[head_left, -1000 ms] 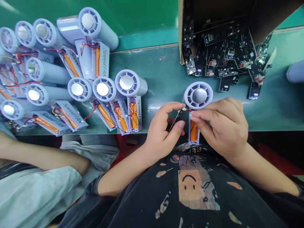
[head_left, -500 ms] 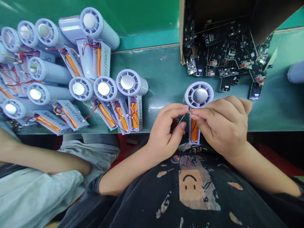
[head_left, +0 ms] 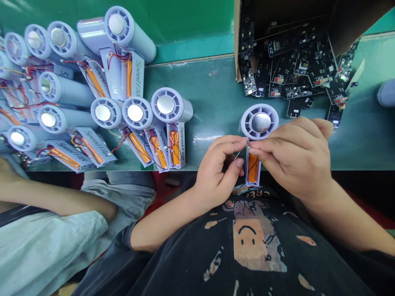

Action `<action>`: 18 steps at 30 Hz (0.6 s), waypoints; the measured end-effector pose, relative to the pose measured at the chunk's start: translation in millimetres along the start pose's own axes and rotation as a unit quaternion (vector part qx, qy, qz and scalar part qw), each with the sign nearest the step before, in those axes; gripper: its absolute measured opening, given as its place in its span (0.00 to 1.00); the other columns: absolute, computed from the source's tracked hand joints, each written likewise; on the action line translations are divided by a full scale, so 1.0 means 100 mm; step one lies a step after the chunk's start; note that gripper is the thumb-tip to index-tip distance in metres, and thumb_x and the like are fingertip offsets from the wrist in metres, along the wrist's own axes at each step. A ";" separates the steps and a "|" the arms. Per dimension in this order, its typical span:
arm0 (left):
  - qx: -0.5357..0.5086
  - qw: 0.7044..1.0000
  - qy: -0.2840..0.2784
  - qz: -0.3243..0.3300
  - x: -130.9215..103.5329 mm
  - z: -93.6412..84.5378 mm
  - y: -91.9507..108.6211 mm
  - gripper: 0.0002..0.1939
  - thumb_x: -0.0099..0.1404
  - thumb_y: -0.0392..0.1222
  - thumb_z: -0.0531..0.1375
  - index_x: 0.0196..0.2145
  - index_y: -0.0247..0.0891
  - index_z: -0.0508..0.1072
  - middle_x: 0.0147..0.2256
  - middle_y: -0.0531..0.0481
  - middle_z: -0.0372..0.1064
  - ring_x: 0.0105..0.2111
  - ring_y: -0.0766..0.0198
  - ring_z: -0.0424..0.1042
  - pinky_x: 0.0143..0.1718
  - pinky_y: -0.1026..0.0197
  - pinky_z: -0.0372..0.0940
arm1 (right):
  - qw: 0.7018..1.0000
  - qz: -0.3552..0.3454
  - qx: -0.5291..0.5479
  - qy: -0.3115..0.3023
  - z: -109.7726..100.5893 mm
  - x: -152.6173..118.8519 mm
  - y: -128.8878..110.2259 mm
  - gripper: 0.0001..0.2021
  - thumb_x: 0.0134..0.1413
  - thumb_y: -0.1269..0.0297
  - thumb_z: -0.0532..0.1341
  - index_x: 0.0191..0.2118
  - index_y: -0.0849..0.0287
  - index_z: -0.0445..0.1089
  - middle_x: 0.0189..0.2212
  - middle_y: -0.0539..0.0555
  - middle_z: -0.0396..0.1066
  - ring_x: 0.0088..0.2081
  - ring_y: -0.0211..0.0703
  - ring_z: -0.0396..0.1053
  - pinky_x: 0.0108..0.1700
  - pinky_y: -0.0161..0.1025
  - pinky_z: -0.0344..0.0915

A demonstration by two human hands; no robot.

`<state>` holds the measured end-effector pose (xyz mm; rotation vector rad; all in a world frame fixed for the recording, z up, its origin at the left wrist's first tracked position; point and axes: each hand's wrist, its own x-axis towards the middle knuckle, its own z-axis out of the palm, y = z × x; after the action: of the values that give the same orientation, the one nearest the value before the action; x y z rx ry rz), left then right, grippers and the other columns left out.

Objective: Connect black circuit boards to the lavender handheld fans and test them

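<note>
Right in front of me a pale lilac handheld fan (head_left: 259,122) lies at the table edge, its round silver-centred head facing up. An orange battery (head_left: 253,167) shows in its open handle. My left hand (head_left: 220,166) is closed, holding a thin circuit board (head_left: 237,155) seen edge-on between thumb and fingers. Thumb and forefinger of my right hand (head_left: 296,156) pinch a tiny pale wire connector (head_left: 248,143) against the board's upper end. Both hands meet above the fan's handle, just below its head. The fingers hide most of the board and connector.
More fans (head_left: 168,107) with orange batteries and loose red wires crowd the left. A cardboard box (head_left: 237,41) on its side spills black circuit boards (head_left: 290,74) at the back right. Another lilac part (head_left: 387,93) lies far right. A co-worker's arm (head_left: 61,197) rests at left.
The view has shifted slightly. My hands stay together at the same spot, with the right hand turned a little and its knuckles raised slightly. The board and connector remain held.
</note>
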<state>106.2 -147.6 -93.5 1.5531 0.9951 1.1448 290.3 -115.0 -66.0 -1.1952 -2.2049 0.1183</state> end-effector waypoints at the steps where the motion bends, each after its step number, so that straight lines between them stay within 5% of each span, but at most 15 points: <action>1: 0.004 1.000 -0.001 0.009 0.00 0.00 0.00 0.16 0.70 0.29 0.55 0.53 0.42 0.69 0.52 0.45 0.65 0.29 0.74 0.71 0.28 0.67 0.74 | 1.000 0.006 0.017 -0.010 -0.01 0.01 0.01 0.09 0.63 0.61 0.62 0.32 0.51 0.76 0.28 0.49 0.76 0.33 0.43 0.67 0.37 0.45 0.57; 10: -0.020 1.000 -0.006 0.010 -0.01 -0.02 0.01 0.16 0.70 0.29 0.57 0.52 0.40 0.71 0.50 0.46 0.67 0.27 0.76 0.72 0.27 0.69 0.74 | 0.993 0.016 0.101 -0.061 -0.05 0.05 0.09 0.09 0.62 0.61 0.63 0.30 0.52 0.76 0.27 0.47 0.74 0.33 0.40 0.68 0.38 0.44 0.56; 18: -0.060 0.997 0.001 -0.054 0.01 0.00 0.01 0.15 0.72 0.32 0.54 0.53 0.45 0.68 0.52 0.47 0.64 0.24 0.78 0.71 0.24 0.70 0.71 | 0.998 -0.020 0.022 0.050 0.05 -0.04 0.05 0.02 0.60 0.64 0.65 0.36 0.50 0.75 0.28 0.47 0.76 0.33 0.42 0.68 0.39 0.44 0.56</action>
<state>106.4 -146.8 -91.9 1.3867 0.9810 1.1096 293.3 -114.1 -73.5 -1.1083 -2.1263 0.0891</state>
